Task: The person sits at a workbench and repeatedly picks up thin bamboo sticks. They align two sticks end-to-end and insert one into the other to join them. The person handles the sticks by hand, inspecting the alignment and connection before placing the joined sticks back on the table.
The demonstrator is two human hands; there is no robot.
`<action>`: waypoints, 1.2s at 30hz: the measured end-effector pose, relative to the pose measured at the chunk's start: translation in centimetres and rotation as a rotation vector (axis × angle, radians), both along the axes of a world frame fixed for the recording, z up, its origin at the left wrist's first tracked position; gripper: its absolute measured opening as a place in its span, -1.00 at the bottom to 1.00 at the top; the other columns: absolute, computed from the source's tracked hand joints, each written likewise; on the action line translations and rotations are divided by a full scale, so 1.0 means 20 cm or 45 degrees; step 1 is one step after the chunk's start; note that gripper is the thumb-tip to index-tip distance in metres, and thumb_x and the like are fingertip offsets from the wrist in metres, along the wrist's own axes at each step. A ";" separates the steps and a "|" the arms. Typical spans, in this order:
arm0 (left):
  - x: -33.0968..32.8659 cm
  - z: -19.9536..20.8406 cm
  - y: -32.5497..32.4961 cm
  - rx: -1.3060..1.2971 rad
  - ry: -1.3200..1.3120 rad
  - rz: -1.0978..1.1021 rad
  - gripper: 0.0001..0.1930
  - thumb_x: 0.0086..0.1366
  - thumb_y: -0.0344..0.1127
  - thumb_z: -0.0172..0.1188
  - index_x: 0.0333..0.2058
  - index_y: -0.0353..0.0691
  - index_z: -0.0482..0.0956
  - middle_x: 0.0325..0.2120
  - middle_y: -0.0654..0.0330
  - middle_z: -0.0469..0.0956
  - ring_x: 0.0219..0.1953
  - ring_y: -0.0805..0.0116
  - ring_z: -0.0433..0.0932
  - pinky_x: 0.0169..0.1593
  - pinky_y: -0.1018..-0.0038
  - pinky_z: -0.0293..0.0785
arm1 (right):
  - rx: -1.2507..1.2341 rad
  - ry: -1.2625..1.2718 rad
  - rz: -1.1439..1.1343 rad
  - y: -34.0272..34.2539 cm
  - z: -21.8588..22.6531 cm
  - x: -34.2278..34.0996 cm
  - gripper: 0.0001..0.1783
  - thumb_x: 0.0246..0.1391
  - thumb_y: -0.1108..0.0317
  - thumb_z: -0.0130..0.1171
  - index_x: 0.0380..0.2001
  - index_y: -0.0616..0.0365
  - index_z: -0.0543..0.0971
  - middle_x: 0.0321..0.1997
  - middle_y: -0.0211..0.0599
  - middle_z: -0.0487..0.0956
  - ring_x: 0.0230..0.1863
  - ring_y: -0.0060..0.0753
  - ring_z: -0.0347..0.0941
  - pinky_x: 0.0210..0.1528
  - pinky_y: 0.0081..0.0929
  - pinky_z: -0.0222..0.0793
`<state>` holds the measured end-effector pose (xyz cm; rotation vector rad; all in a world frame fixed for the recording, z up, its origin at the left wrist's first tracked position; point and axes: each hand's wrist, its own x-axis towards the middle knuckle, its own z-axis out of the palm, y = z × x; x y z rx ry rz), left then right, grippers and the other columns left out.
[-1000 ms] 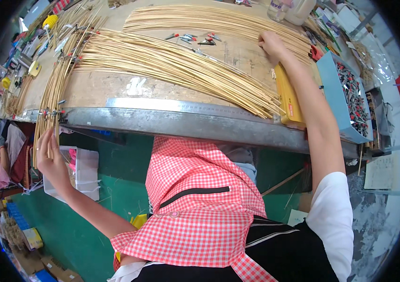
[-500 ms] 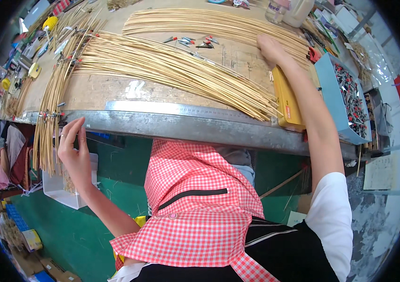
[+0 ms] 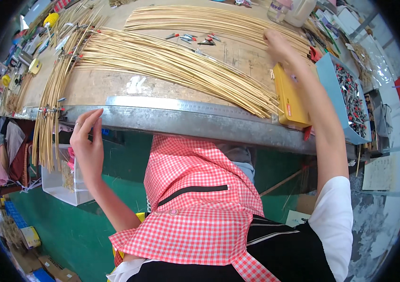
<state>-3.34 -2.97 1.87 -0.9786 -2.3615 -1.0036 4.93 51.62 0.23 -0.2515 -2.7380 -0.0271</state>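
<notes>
My right hand (image 3: pixel 279 46) reaches far over the table onto the back bundle of thin tan sticks (image 3: pixel 195 19). Its fingers are bent and pressed together at the near edge of the bundle; what they grip, if anything, I cannot make out. In front of the table's left part hovers my left hand (image 3: pixel 87 141), fingers loosely bent, thumb a little apart from the fingertips, nothing visible in it. Beside it, an upright bunch of sticks (image 3: pixel 49 101) hangs over the edge, held by small clips (image 3: pixel 48 111). A second long bundle (image 3: pixel 176 63) fans across the tabletop.
A metal ruler (image 3: pixel 172 104) lies along the table's front edge (image 3: pixel 186 121). At the right stand a yellow tin (image 3: pixel 290 98) and a blue box (image 3: pixel 324 75) full of small clips. Several loose clips (image 3: pixel 195 38) lie between the bundles. Below is a white bin (image 3: pixel 61 188).
My left hand has shifted right and slightly up, away from the hanging sticks. My right hand has moved a little to the right and farther back along the far bundle.
</notes>
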 end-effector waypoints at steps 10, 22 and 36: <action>0.03 -0.01 0.07 -0.008 -0.022 -0.063 -0.80 0.19 -0.57 0.11 -0.21 -0.27 0.58 -0.29 0.10 0.57 -0.24 0.23 0.54 -0.15 0.44 0.40 | -0.362 0.020 -0.061 0.16 -0.07 -0.05 -0.83 -0.03 0.47 0.05 -0.32 0.30 0.49 -0.29 0.02 0.53 -0.21 0.01 0.45 -0.17 -0.24 0.35; 0.08 -0.02 0.14 0.041 -0.133 -0.167 -0.79 0.16 -0.60 0.11 -0.22 -0.30 0.58 -0.30 0.10 0.58 -0.26 0.24 0.56 -0.16 0.47 0.41 | -0.272 0.312 0.048 -0.25 0.22 0.14 -0.83 0.03 0.42 0.11 -0.30 0.28 0.52 -0.38 -0.07 0.57 -0.29 -0.10 0.51 -0.21 -0.28 0.38; 0.11 -0.05 0.21 0.028 -0.139 -0.260 -0.78 0.14 -0.60 0.13 -0.23 -0.28 0.60 -0.32 0.11 0.58 -0.33 0.23 0.56 -0.27 0.45 0.44 | -0.064 0.066 -0.031 0.04 -0.16 -0.11 -0.85 0.04 0.39 0.11 -0.38 0.28 0.50 -0.41 -0.01 0.54 -0.30 0.06 0.45 -0.24 -0.15 0.33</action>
